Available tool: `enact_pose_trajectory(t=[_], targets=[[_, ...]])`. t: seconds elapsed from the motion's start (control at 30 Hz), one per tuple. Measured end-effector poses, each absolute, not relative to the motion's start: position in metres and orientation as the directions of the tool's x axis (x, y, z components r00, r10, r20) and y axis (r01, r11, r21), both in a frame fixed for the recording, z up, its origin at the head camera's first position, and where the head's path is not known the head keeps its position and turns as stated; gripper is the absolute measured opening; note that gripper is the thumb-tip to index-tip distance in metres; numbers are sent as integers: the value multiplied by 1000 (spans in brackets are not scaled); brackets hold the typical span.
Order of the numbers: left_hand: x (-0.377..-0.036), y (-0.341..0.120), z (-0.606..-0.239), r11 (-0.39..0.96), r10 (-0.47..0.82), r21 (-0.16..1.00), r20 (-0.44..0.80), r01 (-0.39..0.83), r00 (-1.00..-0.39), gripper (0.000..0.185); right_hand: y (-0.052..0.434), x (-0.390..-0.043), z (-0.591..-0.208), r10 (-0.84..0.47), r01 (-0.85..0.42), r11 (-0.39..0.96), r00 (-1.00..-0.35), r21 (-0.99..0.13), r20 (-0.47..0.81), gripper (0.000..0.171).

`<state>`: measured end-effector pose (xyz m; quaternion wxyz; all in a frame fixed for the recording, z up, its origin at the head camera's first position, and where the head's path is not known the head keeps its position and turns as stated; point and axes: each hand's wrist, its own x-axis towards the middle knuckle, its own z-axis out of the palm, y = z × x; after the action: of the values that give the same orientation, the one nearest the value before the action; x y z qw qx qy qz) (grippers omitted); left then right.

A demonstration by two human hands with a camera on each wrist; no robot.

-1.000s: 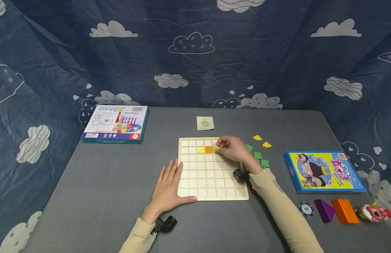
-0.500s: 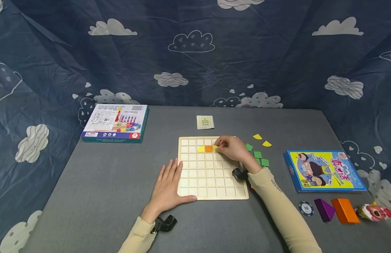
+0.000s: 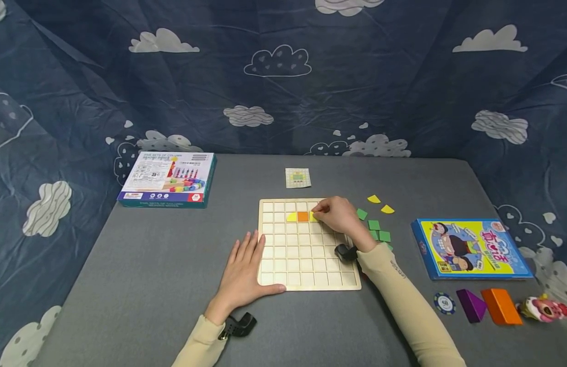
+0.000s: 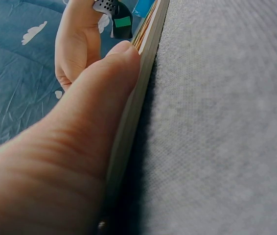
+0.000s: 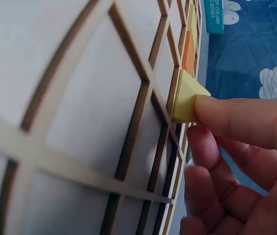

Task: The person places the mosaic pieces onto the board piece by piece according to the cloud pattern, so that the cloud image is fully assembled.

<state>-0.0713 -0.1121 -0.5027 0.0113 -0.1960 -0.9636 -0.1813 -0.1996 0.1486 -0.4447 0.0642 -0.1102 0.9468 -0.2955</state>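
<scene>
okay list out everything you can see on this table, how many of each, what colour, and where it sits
wooden grid board: 1, pale wood, table centre
yellow piece: 1, in the board's second row, left of the orange one
orange piece: 1, same row, between the yellows
yellow piece in grip: 1, right of the orange piece
pattern card: 1, pale, behind the board
loose yellow pieces: 2, right of the board
loose green pieces: several, count unclear, right of the board
toy box: 1, white and teal, far left
blue box: 1, right
chip: 1, near right
purple block: 1, beside the chip
orange block: 1, beside the purple
small figure: 1, pink, right edge
left hand: flat against the board's left edge
right hand: pinches the yellow piece
</scene>
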Motion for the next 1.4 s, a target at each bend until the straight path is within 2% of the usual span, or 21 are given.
enact_pose_trajectory(t=[0.43,1.23,1.4], targets=[[-71,-110,-503,851,381,353,94,389,-920,119,148,-198,-447,-199,-144,827,-979,-544,-44,8],[-71,-110,-501,862,370,351,59,367,-927,119,165,-191,-441,-316,-196,790,-942,-581,-111,14],[-72,-111,-502,862,372,344,70,373,-926,119,175,-190,-438,-304,-203,787,-949,-583,-80,14]])
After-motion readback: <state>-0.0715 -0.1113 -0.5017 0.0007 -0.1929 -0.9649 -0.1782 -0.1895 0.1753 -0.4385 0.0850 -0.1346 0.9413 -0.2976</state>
